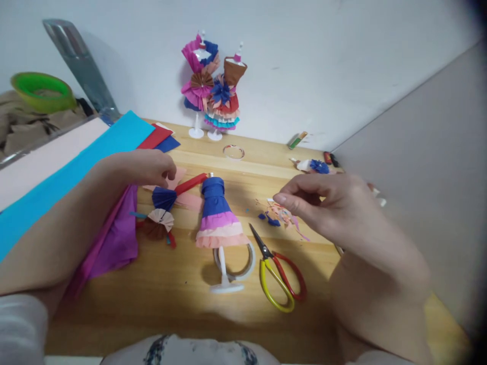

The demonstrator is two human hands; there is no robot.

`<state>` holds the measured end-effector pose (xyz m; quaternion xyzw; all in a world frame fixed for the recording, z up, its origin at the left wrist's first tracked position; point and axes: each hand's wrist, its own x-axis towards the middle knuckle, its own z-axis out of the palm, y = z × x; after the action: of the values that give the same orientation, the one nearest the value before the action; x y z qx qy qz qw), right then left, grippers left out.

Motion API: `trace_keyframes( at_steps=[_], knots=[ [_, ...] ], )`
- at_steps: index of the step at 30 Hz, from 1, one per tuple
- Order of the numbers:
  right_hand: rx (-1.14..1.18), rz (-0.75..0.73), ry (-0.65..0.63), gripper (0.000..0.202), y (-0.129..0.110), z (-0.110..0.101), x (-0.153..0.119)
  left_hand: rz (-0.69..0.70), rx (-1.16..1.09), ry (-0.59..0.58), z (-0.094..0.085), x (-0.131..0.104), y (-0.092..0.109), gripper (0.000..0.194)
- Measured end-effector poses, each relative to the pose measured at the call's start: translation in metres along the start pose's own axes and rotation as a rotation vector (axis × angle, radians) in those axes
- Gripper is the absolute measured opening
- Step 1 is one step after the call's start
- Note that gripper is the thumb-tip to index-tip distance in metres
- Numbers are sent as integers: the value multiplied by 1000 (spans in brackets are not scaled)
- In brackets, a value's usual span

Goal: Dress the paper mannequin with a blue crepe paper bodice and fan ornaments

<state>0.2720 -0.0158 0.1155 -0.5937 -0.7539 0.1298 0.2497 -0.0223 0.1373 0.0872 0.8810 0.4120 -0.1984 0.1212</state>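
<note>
Left hand (146,167) is curled by the blue fan (164,198), can't tell if it's gripping anything; a low wrist could squash that fan. Dress (218,215) lies mid-table, its hem beside the scissors (266,252), so a bump might snag it. Tape (251,263) and scraps (283,213) clutter the way. Right hand (335,208): thumb and fingertip together, contents unclear.

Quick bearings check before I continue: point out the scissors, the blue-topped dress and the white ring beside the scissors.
Scissors (266,252), head view: the pivot.
Blue-topped dress (219,221), head view: the purple tier.
White ring (251,258), head view: the rim's right side.
</note>
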Motion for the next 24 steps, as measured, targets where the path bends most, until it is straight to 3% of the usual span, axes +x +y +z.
trace_keyframes(
  at_steps=[5,9,12,17,21,24],
  knots=[
    [-48,-99,-43,41,-3,5,-9,28,-14,34,1,-19,10,26],
    [-67,-123,39,54,-2,4,-15,72,-103,-47,22,-35,10,23],
    [-83,-97,80,57,-2,4,-15,7,-94,-51,39,-44,4,20],
    [-73,-79,106,56,-9,2,-15,-139,-71,96,52,-40,-4,23],
    [-68,-55,153,47,-5,0,-19,-193,-30,288,58,-18,4,37],
    [-93,-29,166,41,6,-1,-24,-206,-18,343,58,-12,12,36]
  ],
)
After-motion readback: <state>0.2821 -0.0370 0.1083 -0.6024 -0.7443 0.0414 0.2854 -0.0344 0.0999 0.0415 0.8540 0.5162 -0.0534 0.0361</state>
